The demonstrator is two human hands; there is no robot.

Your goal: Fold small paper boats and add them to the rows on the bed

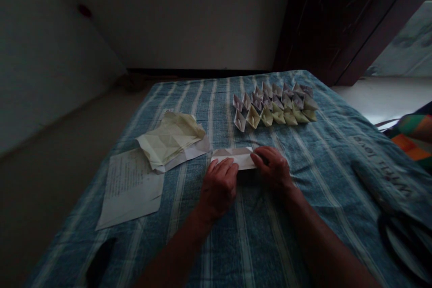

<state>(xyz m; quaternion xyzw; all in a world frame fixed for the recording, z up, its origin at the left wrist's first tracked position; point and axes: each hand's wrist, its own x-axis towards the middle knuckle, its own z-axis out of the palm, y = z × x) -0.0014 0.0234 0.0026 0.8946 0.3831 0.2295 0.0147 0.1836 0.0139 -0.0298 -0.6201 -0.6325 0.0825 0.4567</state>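
A small piece of white paper [236,156], folded into a low strip with crease lines, lies on the striped blue cloth between my hands. My left hand [221,184] holds its near left part, fingers bent and close together on the paper. At the right end, my right hand [274,167] pinches the paper's edge between thumb and curled fingers. Both thumbs are partly hidden. Beyond the hands stand rows of folded paper pieces [266,116] with pointed tips, pale yellow in front and whitish or grey behind.
Creased yellowish sheets [172,137] lie to the left, beside a printed white sheet [131,189]. Large black-handled scissors [388,211] rest on the right side of the cloth [189,238]. A dark object [101,261] sits at the near left. A dark door [337,18] stands behind.
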